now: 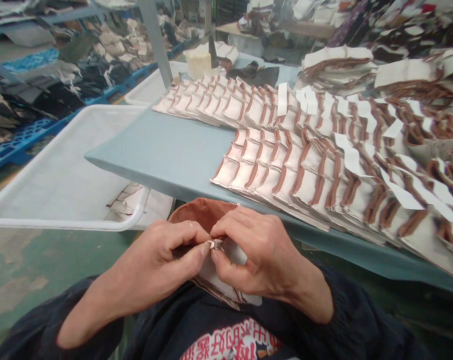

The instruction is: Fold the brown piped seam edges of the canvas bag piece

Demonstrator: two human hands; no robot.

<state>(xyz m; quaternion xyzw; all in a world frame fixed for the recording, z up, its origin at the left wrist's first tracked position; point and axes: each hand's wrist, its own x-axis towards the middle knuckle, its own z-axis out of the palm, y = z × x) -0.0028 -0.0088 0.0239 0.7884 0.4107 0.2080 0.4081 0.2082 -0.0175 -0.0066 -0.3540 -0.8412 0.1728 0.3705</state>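
A sewn fabric piece, brown on one face and whitish on the other, is held close to my body at the table's front edge. My left hand pinches its seam edge between thumb and index finger. Right beside it, my right hand pinches the same edge, the two thumbs nearly meeting at a small pale folded bit. Fingers hide much of the piece, and its lower part hangs in front of my dark top.
A blue-grey table carries overlapping rows of cream and brown sewn pieces with white paper strips. At left stands a white plastic bin with some pieces inside. Blue pallets loaded with fabric lie beyond.
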